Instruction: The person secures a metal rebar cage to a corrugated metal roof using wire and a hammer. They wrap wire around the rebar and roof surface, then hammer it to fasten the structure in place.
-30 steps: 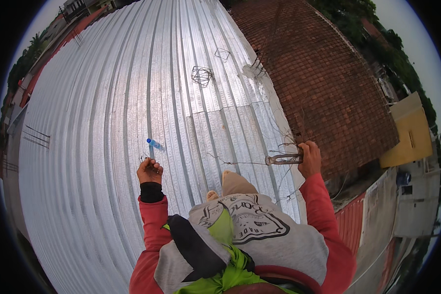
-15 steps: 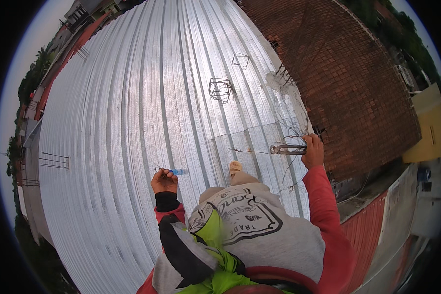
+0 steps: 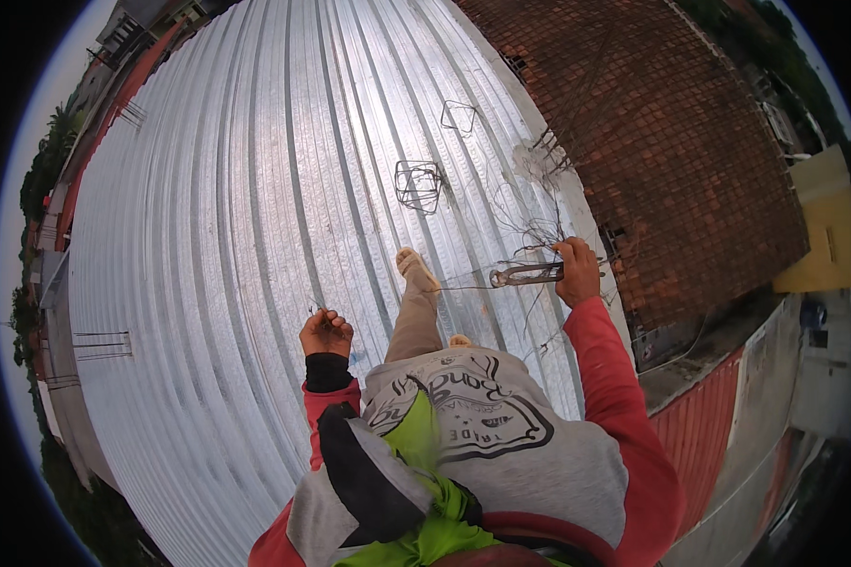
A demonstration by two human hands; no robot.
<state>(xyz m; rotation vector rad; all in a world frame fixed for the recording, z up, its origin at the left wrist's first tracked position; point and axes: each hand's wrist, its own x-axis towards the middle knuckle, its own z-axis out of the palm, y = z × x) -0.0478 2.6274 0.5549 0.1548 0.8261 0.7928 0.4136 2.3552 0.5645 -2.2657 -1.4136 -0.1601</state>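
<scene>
My right hand (image 3: 580, 271) is closed round the handles of dark metal end-cutting pincers (image 3: 529, 274), whose rounded head points left. Tangled thin wire (image 3: 539, 234) shows around and beyond that hand, and I cannot tell how much of it is gripped. One long strand runs left past the pincers' head. Off to the left, my left hand (image 3: 326, 333) is curled, with a few thin wire ends (image 3: 314, 307) sticking out above its fingers. The rest of what it holds is hidden. Both hands are above a ribbed metal roof (image 3: 227, 236).
Bent square wire frames (image 3: 418, 185) lie ahead on the roof, with a single square loop (image 3: 459, 116) farther off. A concrete ledge (image 3: 600, 222) borders the right side, beside a lower brown tiled roof (image 3: 671, 161). Rods (image 3: 104, 345) stick out at the left edge.
One foot has stepped forward onto the roof ahead. My right hand and the pincers have shifted left and forward. The blue object seen at my left hand no longer shows.
</scene>
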